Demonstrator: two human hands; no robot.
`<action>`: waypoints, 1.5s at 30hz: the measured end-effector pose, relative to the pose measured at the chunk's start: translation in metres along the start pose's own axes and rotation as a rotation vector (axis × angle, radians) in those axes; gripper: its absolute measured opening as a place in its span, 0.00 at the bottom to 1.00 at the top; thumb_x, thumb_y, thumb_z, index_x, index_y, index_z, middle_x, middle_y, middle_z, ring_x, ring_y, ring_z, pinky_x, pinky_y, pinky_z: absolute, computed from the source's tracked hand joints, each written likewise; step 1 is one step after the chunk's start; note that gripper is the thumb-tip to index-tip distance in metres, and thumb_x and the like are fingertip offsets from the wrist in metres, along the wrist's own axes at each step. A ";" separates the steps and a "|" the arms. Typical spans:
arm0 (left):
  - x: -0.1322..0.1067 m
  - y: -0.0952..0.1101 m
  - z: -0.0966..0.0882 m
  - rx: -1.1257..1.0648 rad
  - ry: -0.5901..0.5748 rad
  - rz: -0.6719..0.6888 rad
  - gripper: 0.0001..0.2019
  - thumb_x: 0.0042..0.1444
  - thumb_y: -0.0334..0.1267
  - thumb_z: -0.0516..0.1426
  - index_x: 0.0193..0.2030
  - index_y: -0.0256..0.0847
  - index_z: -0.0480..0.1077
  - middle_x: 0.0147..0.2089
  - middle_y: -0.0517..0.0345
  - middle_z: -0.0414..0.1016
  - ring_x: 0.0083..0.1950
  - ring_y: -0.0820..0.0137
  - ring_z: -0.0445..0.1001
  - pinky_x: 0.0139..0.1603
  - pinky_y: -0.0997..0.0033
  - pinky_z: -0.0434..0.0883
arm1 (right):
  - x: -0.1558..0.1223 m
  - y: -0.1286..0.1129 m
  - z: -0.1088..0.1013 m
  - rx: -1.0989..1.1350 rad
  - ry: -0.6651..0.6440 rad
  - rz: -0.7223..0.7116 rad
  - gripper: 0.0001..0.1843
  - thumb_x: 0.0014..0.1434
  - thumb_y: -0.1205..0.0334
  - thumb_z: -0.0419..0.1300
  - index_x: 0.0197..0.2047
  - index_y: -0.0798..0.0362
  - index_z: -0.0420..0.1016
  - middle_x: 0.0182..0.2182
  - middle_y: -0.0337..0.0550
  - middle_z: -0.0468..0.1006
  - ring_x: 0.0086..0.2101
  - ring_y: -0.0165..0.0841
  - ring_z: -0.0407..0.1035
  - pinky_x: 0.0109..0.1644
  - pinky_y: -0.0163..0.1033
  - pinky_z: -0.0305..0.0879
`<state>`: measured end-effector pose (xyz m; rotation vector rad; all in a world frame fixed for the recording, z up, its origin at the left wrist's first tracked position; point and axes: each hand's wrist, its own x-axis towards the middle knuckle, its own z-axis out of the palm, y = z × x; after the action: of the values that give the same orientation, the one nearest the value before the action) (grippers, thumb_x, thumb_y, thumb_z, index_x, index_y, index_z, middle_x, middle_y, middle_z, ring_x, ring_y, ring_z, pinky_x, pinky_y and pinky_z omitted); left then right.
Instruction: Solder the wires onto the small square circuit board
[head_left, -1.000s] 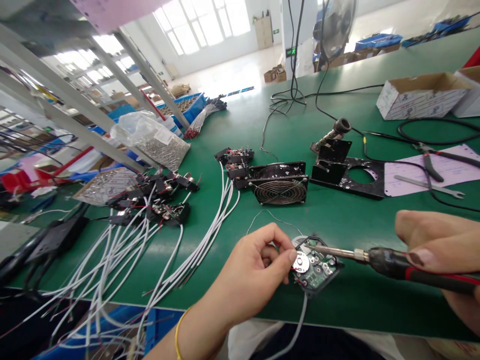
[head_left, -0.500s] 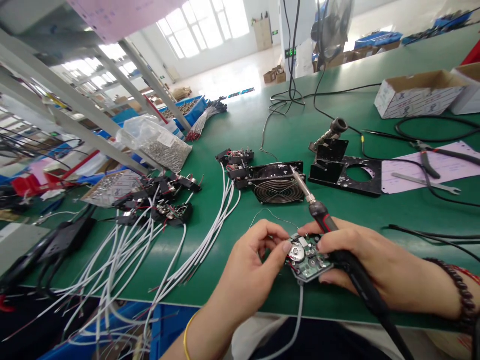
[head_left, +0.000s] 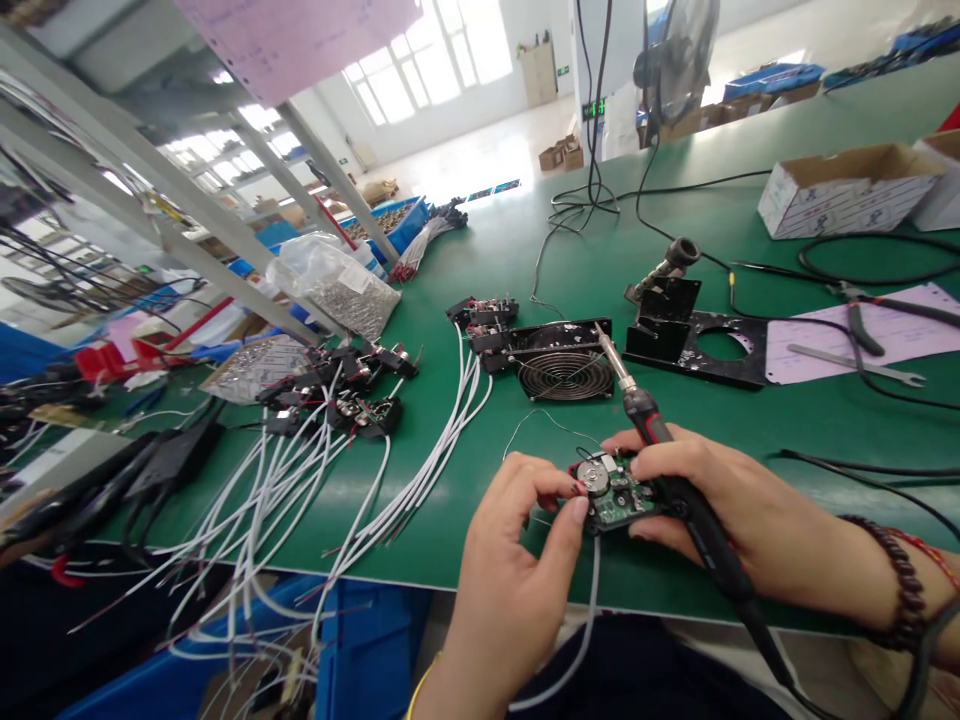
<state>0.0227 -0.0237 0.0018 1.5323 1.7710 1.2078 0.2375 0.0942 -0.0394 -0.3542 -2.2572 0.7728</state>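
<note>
My right hand (head_left: 720, 500) is closed on a black soldering iron (head_left: 664, 450) whose metal tip points up and away. The same fingers and thumb also grip the right side of a small green circuit board (head_left: 619, 500) with a round silver part on it. From the board's near edge a white cable (head_left: 592, 590) hangs down over the table edge. At the board's left edge, my left hand (head_left: 525, 550) pinches thumb and forefinger together by a thin red wire. A thin silvery wire (head_left: 536, 413) loops on the table behind the hands.
A black fan with a round grille (head_left: 566, 375) stands beyond the hands, beside an iron stand (head_left: 664, 300). Black assemblies (head_left: 367, 410) with white cables lie left. Pliers (head_left: 862, 320) and a wrench (head_left: 855, 365) rest on pink paper. Cardboard boxes (head_left: 847, 195) stand back right.
The board has tilted, and its near edge has risen a little. My left hand has shifted slightly, with its fingertips still at the board's left edge. The view has swung slightly left.
</note>
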 end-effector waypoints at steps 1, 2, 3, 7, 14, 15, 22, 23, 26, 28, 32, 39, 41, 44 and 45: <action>0.000 -0.001 -0.001 -0.022 -0.009 -0.023 0.05 0.69 0.36 0.60 0.39 0.45 0.76 0.39 0.57 0.75 0.39 0.65 0.70 0.43 0.66 0.66 | 0.000 0.000 0.000 0.000 -0.001 -0.003 0.16 0.72 0.63 0.65 0.59 0.44 0.69 0.57 0.52 0.84 0.52 0.46 0.84 0.54 0.46 0.84; 0.000 -0.003 -0.002 -0.045 -0.018 -0.048 0.05 0.69 0.36 0.61 0.39 0.45 0.76 0.39 0.57 0.75 0.40 0.65 0.70 0.43 0.67 0.66 | 0.000 0.000 0.000 -0.001 -0.003 -0.005 0.15 0.72 0.63 0.66 0.59 0.44 0.69 0.56 0.51 0.84 0.52 0.46 0.84 0.54 0.46 0.84; 0.000 -0.004 -0.003 -0.068 -0.024 -0.070 0.06 0.69 0.36 0.61 0.39 0.45 0.76 0.39 0.57 0.75 0.40 0.65 0.71 0.43 0.67 0.66 | 0.000 0.000 -0.001 -0.002 -0.004 -0.006 0.15 0.72 0.63 0.66 0.59 0.44 0.69 0.56 0.51 0.84 0.52 0.45 0.84 0.55 0.46 0.83; -0.003 -0.013 -0.004 -0.153 -0.028 -0.146 0.06 0.70 0.38 0.60 0.40 0.43 0.77 0.40 0.57 0.73 0.41 0.65 0.71 0.44 0.67 0.66 | 0.000 0.001 -0.001 -0.005 -0.005 -0.006 0.14 0.73 0.62 0.65 0.58 0.45 0.69 0.57 0.51 0.84 0.51 0.43 0.84 0.55 0.45 0.83; -0.007 -0.022 0.000 -0.229 -0.003 -0.198 0.07 0.70 0.40 0.63 0.40 0.43 0.77 0.38 0.59 0.72 0.40 0.67 0.68 0.44 0.70 0.66 | 0.001 0.001 -0.001 -0.009 -0.005 -0.003 0.13 0.74 0.60 0.65 0.58 0.45 0.69 0.56 0.50 0.84 0.50 0.42 0.84 0.55 0.44 0.82; -0.007 -0.022 -0.001 -0.231 0.001 -0.196 0.07 0.70 0.40 0.63 0.40 0.42 0.77 0.38 0.59 0.72 0.40 0.67 0.68 0.44 0.70 0.66 | 0.001 0.001 -0.001 -0.009 -0.004 -0.004 0.14 0.74 0.60 0.65 0.58 0.45 0.69 0.56 0.50 0.84 0.50 0.42 0.84 0.55 0.44 0.82; -0.007 -0.026 0.000 -0.251 0.004 -0.158 0.08 0.71 0.39 0.62 0.39 0.42 0.78 0.38 0.59 0.72 0.39 0.68 0.69 0.43 0.71 0.66 | 0.000 0.002 0.000 -0.014 -0.011 -0.002 0.14 0.74 0.61 0.65 0.59 0.45 0.68 0.57 0.51 0.84 0.51 0.42 0.83 0.55 0.44 0.81; -0.007 -0.027 0.002 -0.262 0.015 -0.147 0.07 0.71 0.38 0.62 0.40 0.42 0.78 0.38 0.60 0.72 0.39 0.68 0.69 0.43 0.71 0.66 | -0.001 0.003 0.000 -0.019 -0.011 -0.004 0.14 0.74 0.60 0.65 0.58 0.45 0.67 0.57 0.51 0.84 0.51 0.42 0.83 0.55 0.44 0.81; -0.006 -0.026 0.008 -0.303 0.023 -0.118 0.04 0.71 0.37 0.61 0.43 0.44 0.78 0.38 0.61 0.72 0.39 0.69 0.70 0.43 0.72 0.67 | -0.001 0.004 0.000 -0.037 -0.024 -0.013 0.14 0.76 0.57 0.64 0.59 0.45 0.66 0.57 0.52 0.84 0.51 0.42 0.83 0.55 0.44 0.80; -0.004 -0.023 0.011 -0.305 -0.002 -0.104 0.03 0.71 0.37 0.61 0.44 0.44 0.78 0.39 0.61 0.72 0.40 0.69 0.70 0.44 0.71 0.68 | 0.000 0.004 0.000 -0.037 -0.026 -0.016 0.14 0.77 0.57 0.63 0.60 0.45 0.66 0.57 0.52 0.83 0.51 0.41 0.83 0.56 0.43 0.80; -0.001 -0.017 0.012 -0.214 -0.025 -0.049 0.05 0.70 0.35 0.61 0.42 0.43 0.77 0.38 0.61 0.72 0.39 0.70 0.70 0.43 0.71 0.67 | 0.001 0.003 0.000 -0.021 -0.038 -0.019 0.12 0.78 0.56 0.61 0.60 0.45 0.65 0.57 0.51 0.83 0.52 0.39 0.82 0.56 0.41 0.79; -0.003 -0.014 0.006 0.028 0.097 0.171 0.08 0.71 0.28 0.61 0.38 0.43 0.74 0.36 0.64 0.74 0.37 0.71 0.72 0.39 0.74 0.67 | -0.001 0.004 0.000 0.000 -0.040 -0.016 0.13 0.78 0.56 0.62 0.61 0.45 0.65 0.57 0.50 0.82 0.52 0.39 0.81 0.56 0.41 0.78; -0.006 -0.016 0.003 0.082 0.094 0.269 0.08 0.70 0.27 0.61 0.40 0.43 0.75 0.36 0.63 0.75 0.38 0.71 0.73 0.40 0.74 0.68 | -0.002 0.005 0.000 0.004 -0.042 -0.015 0.13 0.78 0.55 0.62 0.61 0.44 0.66 0.57 0.50 0.83 0.53 0.39 0.81 0.57 0.41 0.78; -0.014 -0.020 -0.003 0.187 0.023 0.438 0.05 0.71 0.28 0.63 0.46 0.43 0.78 0.39 0.61 0.78 0.41 0.70 0.75 0.44 0.72 0.69 | -0.002 0.005 0.001 -0.003 -0.041 -0.016 0.13 0.79 0.54 0.61 0.61 0.45 0.65 0.58 0.51 0.82 0.53 0.40 0.80 0.57 0.42 0.78; -0.016 -0.021 -0.004 0.211 -0.007 0.473 0.04 0.72 0.30 0.63 0.48 0.43 0.80 0.40 0.60 0.79 0.42 0.69 0.76 0.45 0.71 0.70 | -0.002 0.005 0.001 -0.006 -0.041 -0.018 0.13 0.79 0.54 0.61 0.61 0.45 0.65 0.59 0.51 0.82 0.53 0.40 0.81 0.57 0.42 0.78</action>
<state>0.0123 -0.0396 -0.0169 2.1623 1.6216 1.2482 0.2383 0.0967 -0.0438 -0.3230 -2.2986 0.7705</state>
